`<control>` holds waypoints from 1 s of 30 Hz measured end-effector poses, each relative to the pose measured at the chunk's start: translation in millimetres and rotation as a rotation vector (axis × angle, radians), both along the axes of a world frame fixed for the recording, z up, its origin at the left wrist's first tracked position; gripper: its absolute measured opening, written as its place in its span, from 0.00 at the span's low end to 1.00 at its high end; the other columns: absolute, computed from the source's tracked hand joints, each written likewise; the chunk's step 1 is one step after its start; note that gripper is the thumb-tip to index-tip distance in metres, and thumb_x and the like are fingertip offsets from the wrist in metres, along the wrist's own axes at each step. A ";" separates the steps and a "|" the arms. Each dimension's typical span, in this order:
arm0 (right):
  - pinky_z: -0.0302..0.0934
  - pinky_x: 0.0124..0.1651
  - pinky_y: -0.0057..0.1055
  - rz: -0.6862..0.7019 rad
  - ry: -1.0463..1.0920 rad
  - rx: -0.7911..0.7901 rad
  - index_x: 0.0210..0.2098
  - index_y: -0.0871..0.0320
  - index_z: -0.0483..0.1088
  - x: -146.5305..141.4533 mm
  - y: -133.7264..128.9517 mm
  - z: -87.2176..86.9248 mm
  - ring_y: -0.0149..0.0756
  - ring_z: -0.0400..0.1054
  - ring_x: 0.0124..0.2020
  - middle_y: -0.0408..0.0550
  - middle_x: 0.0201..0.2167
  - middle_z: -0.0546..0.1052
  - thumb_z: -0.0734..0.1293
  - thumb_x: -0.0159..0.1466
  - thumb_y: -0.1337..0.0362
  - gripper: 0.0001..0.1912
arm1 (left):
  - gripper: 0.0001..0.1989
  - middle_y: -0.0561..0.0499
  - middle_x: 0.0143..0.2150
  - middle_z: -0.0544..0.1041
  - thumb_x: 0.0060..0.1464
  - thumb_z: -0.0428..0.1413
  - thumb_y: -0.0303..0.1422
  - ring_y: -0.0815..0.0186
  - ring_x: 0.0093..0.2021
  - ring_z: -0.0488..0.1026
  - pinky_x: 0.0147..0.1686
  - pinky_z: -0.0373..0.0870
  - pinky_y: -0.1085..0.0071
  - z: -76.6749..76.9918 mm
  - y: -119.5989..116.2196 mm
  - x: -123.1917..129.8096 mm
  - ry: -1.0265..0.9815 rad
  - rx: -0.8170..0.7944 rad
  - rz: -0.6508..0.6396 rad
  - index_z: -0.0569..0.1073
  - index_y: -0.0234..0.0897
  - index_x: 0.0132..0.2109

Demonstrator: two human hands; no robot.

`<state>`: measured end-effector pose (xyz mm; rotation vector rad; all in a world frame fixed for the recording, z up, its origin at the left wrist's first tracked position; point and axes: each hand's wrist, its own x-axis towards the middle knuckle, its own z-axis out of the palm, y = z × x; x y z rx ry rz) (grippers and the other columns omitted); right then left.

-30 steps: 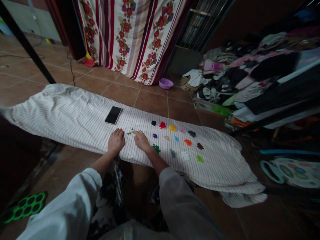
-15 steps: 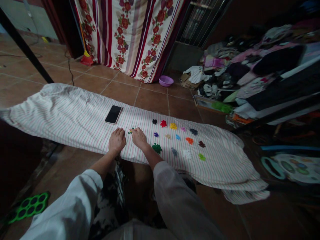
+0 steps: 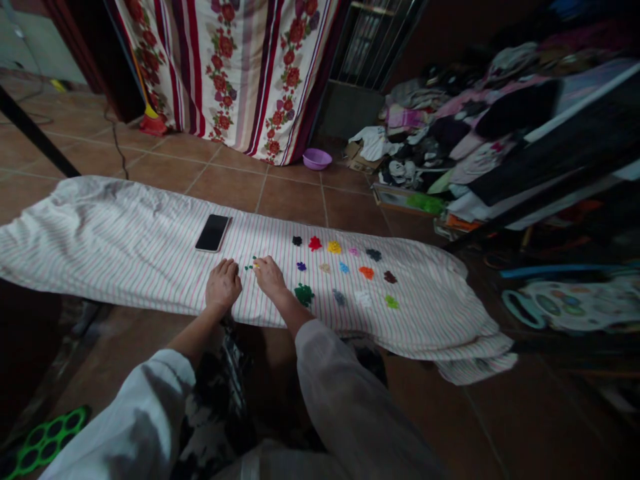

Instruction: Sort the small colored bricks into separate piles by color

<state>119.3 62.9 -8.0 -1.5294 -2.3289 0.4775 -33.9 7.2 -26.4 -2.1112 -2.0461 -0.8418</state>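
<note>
My right hand point(image 3: 270, 277) is closed in a pinch low over the striped cloth, a small yellow piece point(image 3: 257, 265) at its fingertips. Several small green pieces point(image 3: 249, 267) lie just beyond those fingertips. Beside them, to the left, my left hand point(image 3: 223, 283) rests on the cloth with fingers curled under; whatever they hold, if anything, is hidden. Small heaps sorted by colour lie to the right, among them dark green pieces point(image 3: 303, 294), purple pieces point(image 3: 301, 266), red pieces point(image 3: 315, 243) and yellow pieces point(image 3: 334, 247). The pieces are too small to name.
A phone point(image 3: 213, 233) lies on the striped cloth point(image 3: 135, 233), beyond my left hand. More heaps, such as orange pieces point(image 3: 367, 273) and white pieces point(image 3: 363, 299), spread rightward. On the tiled floor behind stand a purple basin point(image 3: 317, 159) and a broom point(image 3: 153, 123).
The view has shifted, so the whole scene sits further left. My right fingertips stay at the small green and yellow pieces; my left hand still rests curled beside them.
</note>
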 end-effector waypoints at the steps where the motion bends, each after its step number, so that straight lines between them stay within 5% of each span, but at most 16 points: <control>1: 0.62 0.54 0.30 -0.002 -0.003 -0.007 0.51 0.58 0.71 -0.1 -0.8 0.7 0.35 0.66 0.47 0.52 0.46 0.71 0.57 0.70 0.64 0.15 | 0.17 0.38 0.55 0.74 0.55 0.47 0.26 0.52 0.60 0.67 0.59 0.62 0.56 0.1 -0.1 0.1 0.006 0.000 0.001 0.73 0.29 0.50; 9: 0.61 0.53 0.30 -0.053 -0.001 -0.014 0.47 0.57 0.71 2.3 -8.6 6.2 0.36 0.66 0.46 0.52 0.44 0.71 0.56 0.70 0.65 0.14 | 0.16 0.38 0.55 0.74 0.55 0.47 0.26 0.53 0.60 0.67 0.60 0.62 0.54 -0.9 0.0 -0.1 -0.013 0.004 -0.022 0.72 0.32 0.48; 17: 0.61 0.51 0.29 -0.061 0.245 -0.094 0.44 0.54 0.72 24.7 -6.2 6.7 0.32 0.68 0.46 0.45 0.42 0.76 0.59 0.67 0.68 0.11 | 0.16 0.37 0.53 0.74 0.55 0.46 0.26 0.53 0.59 0.67 0.60 0.62 0.55 2.0 -0.7 1.9 -0.011 0.012 -0.026 0.72 0.32 0.48; 24: 0.64 0.49 0.29 -0.115 0.446 -0.081 0.41 0.56 0.75 63.4 11.6 14.8 0.32 0.71 0.41 0.45 0.40 0.78 0.61 0.62 0.69 0.12 | 0.17 0.36 0.54 0.74 0.54 0.47 0.26 0.52 0.59 0.67 0.60 0.63 0.54 1.1 0.1 1.4 0.020 0.005 -0.028 0.72 0.31 0.49; 30: 0.65 0.50 0.32 -0.309 0.527 0.022 0.42 0.56 0.75 124.9 32.4 12.4 0.34 0.72 0.42 0.47 0.41 0.78 0.61 0.62 0.65 0.13 | 0.17 0.37 0.53 0.75 0.55 0.46 0.27 0.52 0.59 0.68 0.59 0.64 0.56 -3.2 0.6 1.2 0.057 0.056 -0.032 0.72 0.30 0.49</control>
